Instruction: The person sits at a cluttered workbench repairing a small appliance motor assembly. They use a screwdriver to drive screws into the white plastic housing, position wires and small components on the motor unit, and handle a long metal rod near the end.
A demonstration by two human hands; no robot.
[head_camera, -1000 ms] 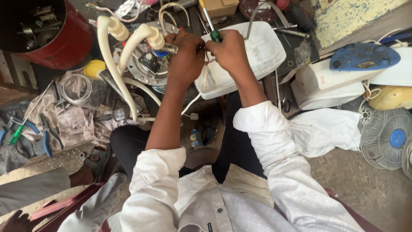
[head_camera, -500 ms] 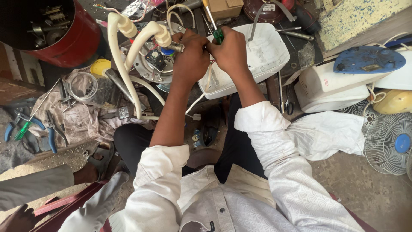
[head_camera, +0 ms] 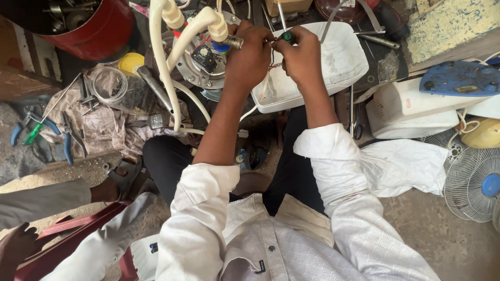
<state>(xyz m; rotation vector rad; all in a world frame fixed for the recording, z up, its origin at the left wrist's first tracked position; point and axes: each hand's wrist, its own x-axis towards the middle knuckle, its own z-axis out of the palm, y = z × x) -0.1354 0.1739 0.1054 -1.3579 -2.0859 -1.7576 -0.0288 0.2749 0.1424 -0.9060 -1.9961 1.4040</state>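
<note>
My left hand (head_camera: 250, 54) grips a metal fitting at the end of a round metal flange plate (head_camera: 200, 65) with two cream hoses (head_camera: 164, 73) curving off it. My right hand (head_camera: 301, 52) holds a green-handled screwdriver (head_camera: 284, 23), its shaft pointing up and away. Thin red and white wires run between both hands. Under them lies a white plastic casing (head_camera: 341, 65). Both forearms are bare, with white sleeves rolled to the elbow.
A red drum (head_camera: 91, 28) of metal parts stands at top left. Pliers (head_camera: 67, 138) and a green tool lie on a cloth at left. White appliance housings (head_camera: 411, 112), a blue iron base (head_camera: 461, 78) and a fan (head_camera: 476, 182) sit at right. Another person's leg and sandal (head_camera: 122, 177) are lower left.
The view has shifted, so hands and the flange assembly sit a little lower in frame. Both hands stay closed together on the fitting and the screwdriver; only small movements.
</note>
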